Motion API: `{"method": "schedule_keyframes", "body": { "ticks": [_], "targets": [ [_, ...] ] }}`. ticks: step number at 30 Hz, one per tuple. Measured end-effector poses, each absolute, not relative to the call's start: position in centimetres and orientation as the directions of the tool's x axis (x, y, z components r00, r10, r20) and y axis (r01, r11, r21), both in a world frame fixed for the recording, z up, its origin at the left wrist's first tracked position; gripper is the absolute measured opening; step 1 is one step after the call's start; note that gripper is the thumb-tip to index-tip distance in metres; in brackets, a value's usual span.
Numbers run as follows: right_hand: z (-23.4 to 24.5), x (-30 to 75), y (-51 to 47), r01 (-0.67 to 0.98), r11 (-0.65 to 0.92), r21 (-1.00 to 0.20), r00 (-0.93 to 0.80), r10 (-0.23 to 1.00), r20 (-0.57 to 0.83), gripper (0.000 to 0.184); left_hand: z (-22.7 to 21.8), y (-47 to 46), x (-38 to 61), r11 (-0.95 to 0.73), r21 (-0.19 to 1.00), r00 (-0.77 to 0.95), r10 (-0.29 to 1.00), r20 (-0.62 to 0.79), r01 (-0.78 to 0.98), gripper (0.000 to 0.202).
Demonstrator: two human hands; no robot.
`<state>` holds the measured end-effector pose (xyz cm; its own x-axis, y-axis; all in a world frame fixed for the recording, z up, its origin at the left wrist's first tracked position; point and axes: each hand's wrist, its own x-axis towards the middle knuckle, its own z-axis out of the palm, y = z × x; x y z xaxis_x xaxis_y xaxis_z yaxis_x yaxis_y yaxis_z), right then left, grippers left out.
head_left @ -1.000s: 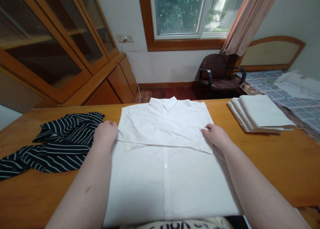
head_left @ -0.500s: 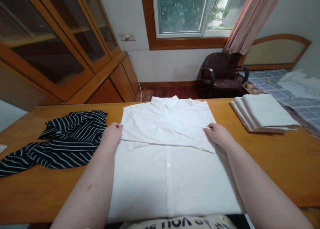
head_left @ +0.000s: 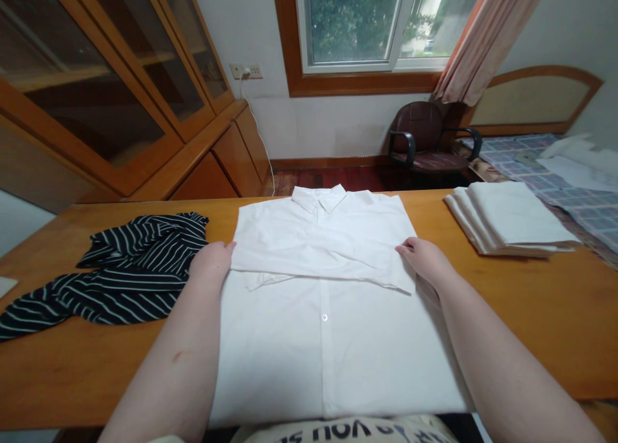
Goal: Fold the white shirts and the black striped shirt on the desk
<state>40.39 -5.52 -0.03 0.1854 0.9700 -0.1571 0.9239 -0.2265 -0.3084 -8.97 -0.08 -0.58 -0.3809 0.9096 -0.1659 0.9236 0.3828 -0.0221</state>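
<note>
A white button-up shirt [head_left: 284, 340] lies front side up on the wooden table, its collar at the far edge. Both sleeves are folded across its chest, one over the other. At the shirt's left edge, my left hand [head_left: 212, 263] pinches the cloth where the sleeve folds in. My right hand [head_left: 422, 257] is closed with thumb and fingers together on the folded sleeve at the right side. One button shows on the front placket below the sleeves.
A crumpled black-and-white striped garment [head_left: 135, 269] lies on the table [head_left: 531, 327] to the left. Folded white cloths [head_left: 512, 217] are stacked at the right. Beyond the table stand an office chair [head_left: 425, 137], a bed [head_left: 512, 153] and a glass-door cabinet [head_left: 159, 140].
My left hand has shifted slightly left along the shirt's edge. My right hand has barely moved, and the sleeves stay crossed over the chest.
</note>
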Motion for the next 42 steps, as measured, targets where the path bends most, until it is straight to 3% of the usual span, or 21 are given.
{"method": "schedule_keyframes", "body": {
  "ticks": [8, 11, 14, 16, 19, 22, 25, 28, 33, 42],
  "targets": [
    [-0.1, 40.5, -5.4, 0.921, -0.282, -0.270, 0.238, 0.953, -0.184, 0.029, -0.6, -0.2, -8.8, 0.408, 0.004, -0.399, 0.895, -0.200, 0.913, 0.042],
    [0.4, 40.4, -5.6, 0.915, -0.322, -0.244, 0.280, 0.940, -0.194, 0.034, 0.1, -1.1, -8.1, 0.411, 0.052, -0.408, 0.911, -0.056, 0.910, 0.038],
    [1.3, 40.3, -6.1, 0.921, -0.312, -0.234, 0.300, 0.950, -0.086, 0.038, 1.1, -2.1, -6.1, 0.222, 0.087, -0.236, 0.945, 0.225, 0.971, 0.040],
    [1.8, 40.1, -6.6, 0.943, -0.219, -0.252, 0.245, 0.967, 0.074, 0.037, 1.5, -2.6, -4.1, 0.006, 0.078, -0.030, 0.952, 0.305, 0.997, 0.041],
    [2.3, 39.4, -7.3, 0.950, 0.021, -0.313, 0.060, 0.967, 0.248, 0.038, 1.3, -3.2, -1.0, -0.260, 0.034, 0.245, 0.941, 0.234, 0.965, 0.043],
    [1.8, 38.0, -7.8, 0.896, 0.197, -0.399, -0.125, 0.972, 0.200, 0.047, 0.5, -3.3, 0.7, -0.366, 0.039, 0.362, 0.929, 0.080, 0.930, 0.055],
    [0.4, 36.6, -7.7, 0.869, 0.275, -0.412, -0.275, 0.959, 0.060, 0.061, -0.6, -2.9, 0.7, -0.316, 0.068, 0.320, 0.946, -0.058, 0.946, 0.071],
    [-1.2, 36.0, -7.1, 0.887, 0.339, -0.314, -0.367, 0.929, -0.033, 0.068, -1.5, -2.1, -0.5, -0.231, 0.088, 0.241, 0.962, -0.130, 0.969, 0.073],
    [-2.2, 36.3, -6.7, 0.923, 0.339, -0.182, -0.359, 0.929, -0.088, 0.071, -2.4, -0.9, -2.3, -0.069, 0.072, 0.076, 0.992, -0.098, 0.995, 0.062],
    [-2.3, 36.9, -6.7, 0.942, 0.296, -0.160, -0.314, 0.943, -0.109, 0.071, -2.7, 0.1, -3.2, 0.101, 0.057, -0.096, 0.991, -0.090, 0.993, 0.070]
  ]
}}
